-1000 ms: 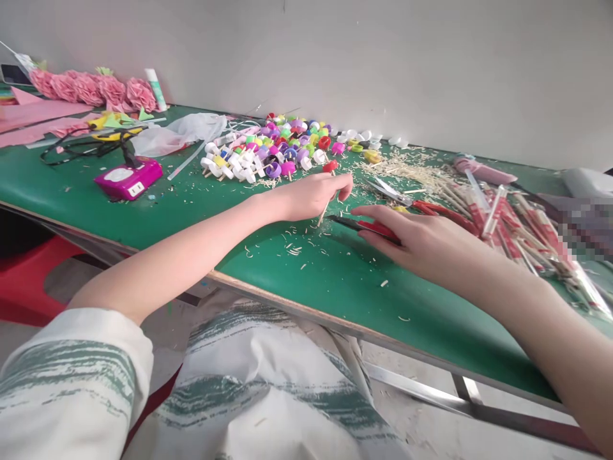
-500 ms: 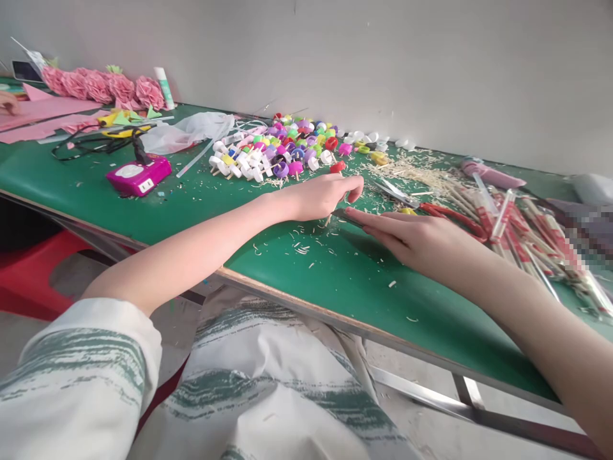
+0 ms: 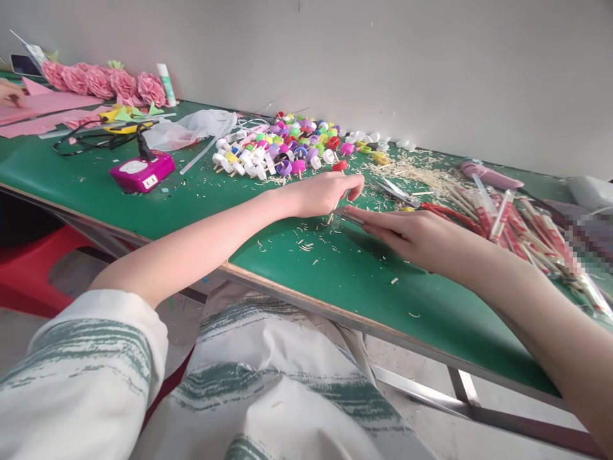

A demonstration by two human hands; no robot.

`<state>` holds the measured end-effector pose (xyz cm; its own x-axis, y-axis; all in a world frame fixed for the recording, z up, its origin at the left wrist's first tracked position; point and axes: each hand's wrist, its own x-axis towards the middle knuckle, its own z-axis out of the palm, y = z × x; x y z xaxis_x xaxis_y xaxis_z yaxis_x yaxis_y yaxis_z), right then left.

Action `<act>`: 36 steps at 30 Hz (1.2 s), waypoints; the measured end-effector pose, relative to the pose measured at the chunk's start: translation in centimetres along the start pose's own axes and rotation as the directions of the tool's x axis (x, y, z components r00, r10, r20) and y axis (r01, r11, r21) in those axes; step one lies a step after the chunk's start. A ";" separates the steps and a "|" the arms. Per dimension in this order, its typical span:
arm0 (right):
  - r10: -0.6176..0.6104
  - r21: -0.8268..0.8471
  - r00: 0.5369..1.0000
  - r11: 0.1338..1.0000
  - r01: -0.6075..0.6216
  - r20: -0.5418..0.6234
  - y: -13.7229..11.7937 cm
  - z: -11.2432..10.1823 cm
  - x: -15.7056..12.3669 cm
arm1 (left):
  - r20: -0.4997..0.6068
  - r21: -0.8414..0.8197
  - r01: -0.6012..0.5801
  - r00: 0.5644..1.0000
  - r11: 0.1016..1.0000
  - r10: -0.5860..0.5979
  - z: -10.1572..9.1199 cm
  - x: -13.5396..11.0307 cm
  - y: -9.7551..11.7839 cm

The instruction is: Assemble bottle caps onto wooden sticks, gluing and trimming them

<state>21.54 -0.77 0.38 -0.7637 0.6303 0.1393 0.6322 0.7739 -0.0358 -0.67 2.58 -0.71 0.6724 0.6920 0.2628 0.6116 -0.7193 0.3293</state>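
My left hand [image 3: 322, 193] rests on the green table [image 3: 158, 204], its fingers pinched on a short wooden stick [image 3: 329, 219] that stands on the tabletop. My right hand [image 3: 407, 233] lies just to the right of it, fingers stretched along a cutter and pressing it. Only the cutter's metal tip [image 3: 348, 215] shows beyond the fingertips, almost touching the stick. Small wood chips [image 3: 301, 244] lie scattered around both hands.
Behind my hands lie a heap of coloured caps on sticks [image 3: 287, 144], red-handled scissors [image 3: 431, 208], wood shavings [image 3: 412, 167] and wrapped chopsticks [image 3: 522, 230]. Further left are a magenta box [image 3: 142, 172], a plastic bag [image 3: 191, 128], pink paper flowers [image 3: 100, 80] and another person's hand [image 3: 9, 92].
My right hand has slid left and closed over the cutter, hiding its red handle; the tip now reaches the stick. The left hand has stayed pinched on the stick.
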 end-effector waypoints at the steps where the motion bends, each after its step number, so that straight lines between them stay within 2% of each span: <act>1: -0.013 -0.001 1.000 1.000 0.013 0.016 0.0 0.0 0.0 | -0.001 0.004 -0.011 1.000 1.000 0.011 0.0 0.0 0.2; 6: -0.066 -0.054 0.996 0.996 0.070 0.061 -0.1 -0.1 0.0 | 0.012 0.031 -0.045 0.999 0.998 0.045 -0.2 0.1 1.2; 12: -0.094 -0.082 0.994 0.993 0.089 -0.063 -0.2 0.2 -0.5 | 0.021 0.019 -0.023 1.000 1.000 0.023 -0.2 0.0 0.9; 15: -0.105 -0.180 0.985 0.981 0.080 -0.136 0.1 0.6 -0.7 | 0.016 0.002 -0.013 1.000 1.000 0.013 -0.3 0.0 0.7; 18: -0.117 -0.261 0.980 0.963 0.072 -0.162 0.3 0.9 -0.7 | 0.009 -0.017 -0.012 1.000 1.000 0.012 -0.4 0.1 0.7; 20: -0.129 -0.254 0.977 0.964 0.083 -0.169 0.4 1.0 -0.7 | 0.009 -0.021 -0.011 1.000 1.000 0.011 -0.3 0.1 0.7; 27: -0.112 -0.165 0.988 0.982 0.094 -0.104 0.1 0.7 -0.4 | 0.021 -0.033 -0.009 1.000 0.999 0.010 -0.1 0.1 0.6; 36: -0.051 -0.042 0.999 0.998 0.051 0.012 -0.3 0.1 -0.1 | 0.027 -0.024 -0.014 1.000 1.000 0.014 -0.1 0.0 1.1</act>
<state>21.44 -1.04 0.24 -0.7962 0.5911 0.1290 0.5974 0.8018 0.0132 -0.03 1.79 -0.21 0.6921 0.6798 0.2426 0.5921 -0.7270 0.3478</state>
